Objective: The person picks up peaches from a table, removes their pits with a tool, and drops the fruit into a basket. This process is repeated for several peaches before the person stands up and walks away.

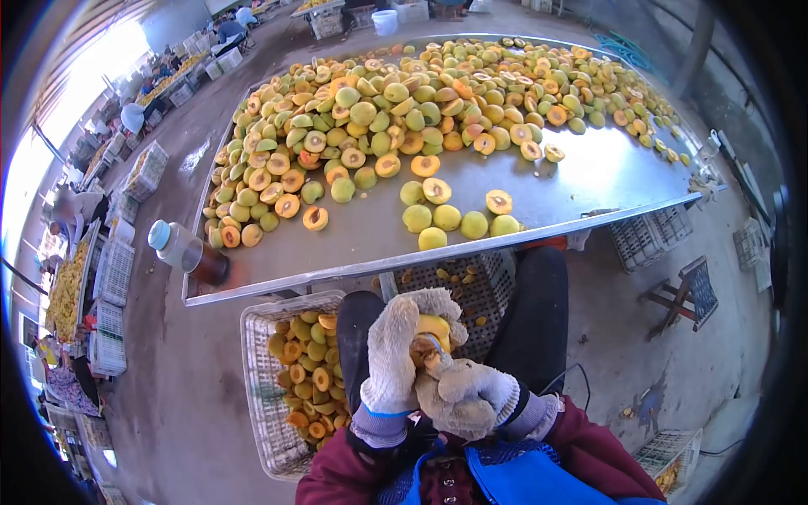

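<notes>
Both my hands wear thick, soiled work gloves and meet above my lap. My left hand is closed round a yellow peach half, cut side facing my right hand. My right hand is closed beside it on a small metal pitting tool, whose tip touches the brown middle of the fruit; its handle is hidden in the glove. On the metal table ahead lies a large heap of halved green-yellow peaches, many with stones showing. A few halves lie near the front edge.
A crate of cut peaches stands left of my legs. A dark crate with a few pieces sits between my knees. A bottle of brown liquid lies at the table's left corner. A folding stool stands right. Other people work far left.
</notes>
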Available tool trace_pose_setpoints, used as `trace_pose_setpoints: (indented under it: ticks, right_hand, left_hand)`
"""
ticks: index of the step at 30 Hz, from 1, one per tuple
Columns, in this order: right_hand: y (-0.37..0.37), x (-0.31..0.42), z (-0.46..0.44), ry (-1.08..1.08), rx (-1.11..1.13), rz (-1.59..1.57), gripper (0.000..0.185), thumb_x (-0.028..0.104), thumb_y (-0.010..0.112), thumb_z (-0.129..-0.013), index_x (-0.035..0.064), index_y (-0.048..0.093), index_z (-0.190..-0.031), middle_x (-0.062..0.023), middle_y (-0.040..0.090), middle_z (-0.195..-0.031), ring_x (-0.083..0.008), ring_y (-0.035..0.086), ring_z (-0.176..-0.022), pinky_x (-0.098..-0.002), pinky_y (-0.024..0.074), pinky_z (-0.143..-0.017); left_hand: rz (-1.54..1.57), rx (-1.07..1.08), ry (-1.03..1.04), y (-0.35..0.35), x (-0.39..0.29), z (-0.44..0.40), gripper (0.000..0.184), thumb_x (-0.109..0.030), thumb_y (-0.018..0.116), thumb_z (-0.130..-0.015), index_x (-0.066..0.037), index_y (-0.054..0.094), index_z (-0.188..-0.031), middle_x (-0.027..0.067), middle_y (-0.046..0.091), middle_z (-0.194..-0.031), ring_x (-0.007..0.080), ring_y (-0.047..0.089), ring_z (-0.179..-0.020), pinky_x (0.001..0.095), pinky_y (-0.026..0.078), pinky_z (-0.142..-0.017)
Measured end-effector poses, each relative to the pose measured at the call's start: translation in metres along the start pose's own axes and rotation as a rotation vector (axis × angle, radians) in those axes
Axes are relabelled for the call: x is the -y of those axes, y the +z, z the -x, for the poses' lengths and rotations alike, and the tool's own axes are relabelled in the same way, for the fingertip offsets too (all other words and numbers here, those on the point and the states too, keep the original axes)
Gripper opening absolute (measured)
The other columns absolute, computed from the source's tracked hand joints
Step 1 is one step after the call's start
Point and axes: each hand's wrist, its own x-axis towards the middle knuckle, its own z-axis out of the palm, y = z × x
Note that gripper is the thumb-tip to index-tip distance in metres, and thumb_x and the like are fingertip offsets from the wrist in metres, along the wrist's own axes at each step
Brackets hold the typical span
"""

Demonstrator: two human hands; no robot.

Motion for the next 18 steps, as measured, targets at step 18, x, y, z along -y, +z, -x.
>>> trace_pose_setpoints:
  ticks: [18]
  right_hand:
    - [-0.053, 0.047, 0.047, -0.198, -0.136, 0.200, 0.021, 0.021, 0.069, -0.082, 0.0028, 0.060, -0.088, -0.0051, 0.059, -0.075, -0.0127, 0.056, -0.064, -0.0238, 0.0445, -0.058]
  left_hand:
    - [-0.181, -0.390, -0.004, -0.015, 0.034, -0.055, 0.043, -0.048, 0.049, -0.097, -0.007, 0.060, -0.105, 0.0074, 0.067, -0.087, 0.0185, 0.069, -0.067, 0.0197, 0.044, -0.036]
